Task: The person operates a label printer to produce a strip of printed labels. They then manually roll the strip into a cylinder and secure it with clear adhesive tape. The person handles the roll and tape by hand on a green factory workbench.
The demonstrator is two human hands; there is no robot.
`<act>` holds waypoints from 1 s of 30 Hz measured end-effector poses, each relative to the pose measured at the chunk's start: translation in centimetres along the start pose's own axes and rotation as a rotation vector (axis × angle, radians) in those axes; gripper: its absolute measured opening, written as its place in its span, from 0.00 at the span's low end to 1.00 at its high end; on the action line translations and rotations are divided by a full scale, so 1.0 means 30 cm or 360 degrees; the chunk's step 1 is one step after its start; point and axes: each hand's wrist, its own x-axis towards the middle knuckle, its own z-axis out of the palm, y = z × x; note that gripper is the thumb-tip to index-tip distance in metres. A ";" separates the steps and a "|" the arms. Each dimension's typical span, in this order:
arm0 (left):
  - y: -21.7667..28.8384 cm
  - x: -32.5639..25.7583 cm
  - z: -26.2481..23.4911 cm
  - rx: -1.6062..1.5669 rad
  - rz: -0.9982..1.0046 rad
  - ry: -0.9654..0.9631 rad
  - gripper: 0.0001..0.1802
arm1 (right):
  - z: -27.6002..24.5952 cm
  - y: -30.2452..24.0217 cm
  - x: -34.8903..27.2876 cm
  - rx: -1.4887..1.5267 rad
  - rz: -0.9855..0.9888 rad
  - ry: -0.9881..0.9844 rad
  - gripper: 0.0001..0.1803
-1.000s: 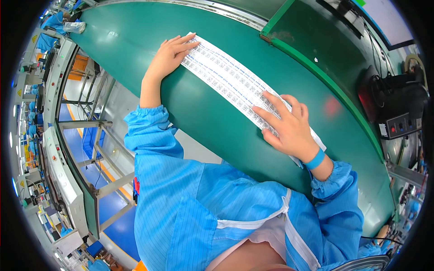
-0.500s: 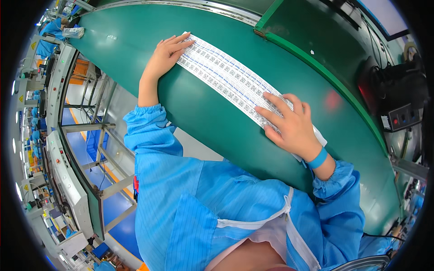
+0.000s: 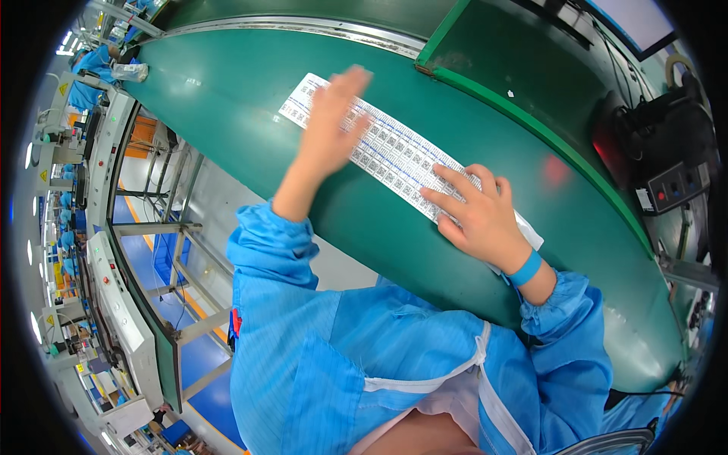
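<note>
Right hand [image 3: 483, 214]: fingers spread, slightly bent, tips on QR-code label sheet [image 3: 390, 144], gripping nothing. Left hand [image 3: 329, 130]: blurred over sheet's left part, thumb apart from fingers, can't tell if touching. Blue wristband [image 3: 525, 268] on right wrist. Sheet lies diagonally on green workbench [image 3: 243, 87], control box [image 3: 677, 189] off to right

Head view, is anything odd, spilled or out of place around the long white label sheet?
A tiny white scrap sits alone on the dark green surface beyond the bright-green edge strip, apart from the white label sheet, so it looks stray. No spill shows; the sheet's covered parts can't be judged.
</note>
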 end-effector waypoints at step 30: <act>0.109 0.002 0.068 0.0173 0.0168 -0.0542 0.42 | -0.032 -0.001 -0.084 -0.0051 0.0071 -0.0050 0.20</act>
